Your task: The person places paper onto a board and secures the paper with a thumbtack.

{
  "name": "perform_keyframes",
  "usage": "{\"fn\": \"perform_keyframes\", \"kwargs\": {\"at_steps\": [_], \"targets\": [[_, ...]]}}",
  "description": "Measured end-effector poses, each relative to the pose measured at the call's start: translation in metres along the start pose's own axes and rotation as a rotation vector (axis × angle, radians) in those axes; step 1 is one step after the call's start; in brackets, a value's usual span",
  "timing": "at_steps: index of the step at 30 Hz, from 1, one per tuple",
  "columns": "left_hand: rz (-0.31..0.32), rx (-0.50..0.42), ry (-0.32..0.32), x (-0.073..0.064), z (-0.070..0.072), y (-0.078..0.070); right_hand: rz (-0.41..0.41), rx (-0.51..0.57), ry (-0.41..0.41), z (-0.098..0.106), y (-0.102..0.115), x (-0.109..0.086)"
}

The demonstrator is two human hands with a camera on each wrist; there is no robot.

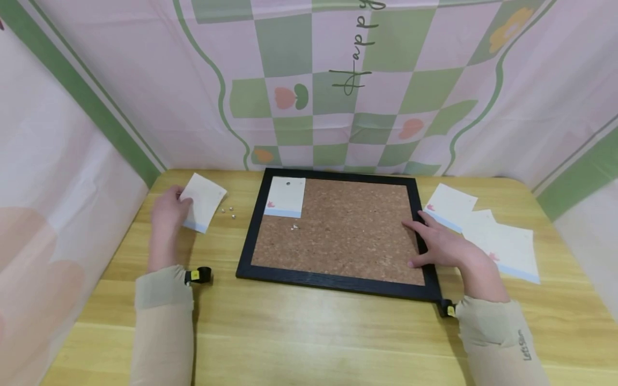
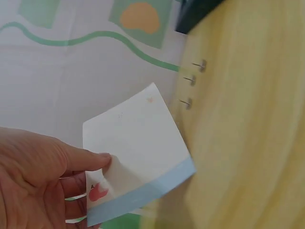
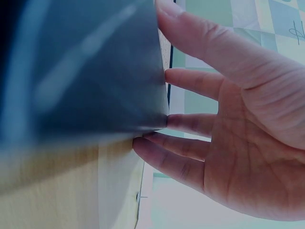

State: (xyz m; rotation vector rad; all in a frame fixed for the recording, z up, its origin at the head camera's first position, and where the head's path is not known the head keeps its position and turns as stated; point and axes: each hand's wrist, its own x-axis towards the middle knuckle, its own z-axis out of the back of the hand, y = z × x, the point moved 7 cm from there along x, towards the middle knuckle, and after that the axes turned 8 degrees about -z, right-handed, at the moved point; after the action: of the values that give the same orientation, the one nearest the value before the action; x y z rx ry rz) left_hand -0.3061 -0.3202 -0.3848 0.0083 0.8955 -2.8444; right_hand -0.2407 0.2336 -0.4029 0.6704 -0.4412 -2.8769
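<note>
My left hand [image 1: 166, 212] pinches a white note sheet [image 2: 133, 138] by its edge, thumb on the printed face and fingers behind. The sheet has a blue strip and a small red figure. Three pushpins [image 2: 189, 81] lie on the table beside it. With fingers spread, my right hand [image 1: 446, 244] rests at the right side of a black-framed cork board [image 1: 338, 279], thumb and index finger reaching over the frame. In the right wrist view, the fingertips meet the dark frame [image 3: 105, 86]. A similar note sheet [image 1: 285, 197] with a pushpin [image 1: 288, 183] in it occupies the board's upper left corner.
Several more note sheets [image 1: 514, 246] lie overlapping on the table [image 1: 309, 338] to the right of the board. Small pins [image 1: 294, 227] lie on the cork just below the pinned sheet. A patterned cloth [image 1: 333, 123] hangs behind the table.
</note>
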Motion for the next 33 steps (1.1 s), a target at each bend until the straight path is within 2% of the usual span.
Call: {"fn": "perform_keyframes", "kwargs": {"at_steps": [7, 11, 22, 33], "targets": [[-0.053, -0.024, -0.086, -0.007, 0.020, -0.018, 0.009, 0.014, 0.004, 0.000, -0.001, -0.001], [-0.092, -0.037, -0.107, -0.010, 0.024, -0.025, 0.005, 0.012, 0.005, 0.001, -0.001, -0.002], [-0.205, -0.162, -0.104, -0.008, 0.018, -0.045, -0.008, 0.004, 0.011, 0.002, 0.000, -0.003], [-0.242, -0.292, -0.010, -0.013, 0.000, -0.065, -0.019, -0.010, 0.010, 0.000, 0.006, -0.002]]}}
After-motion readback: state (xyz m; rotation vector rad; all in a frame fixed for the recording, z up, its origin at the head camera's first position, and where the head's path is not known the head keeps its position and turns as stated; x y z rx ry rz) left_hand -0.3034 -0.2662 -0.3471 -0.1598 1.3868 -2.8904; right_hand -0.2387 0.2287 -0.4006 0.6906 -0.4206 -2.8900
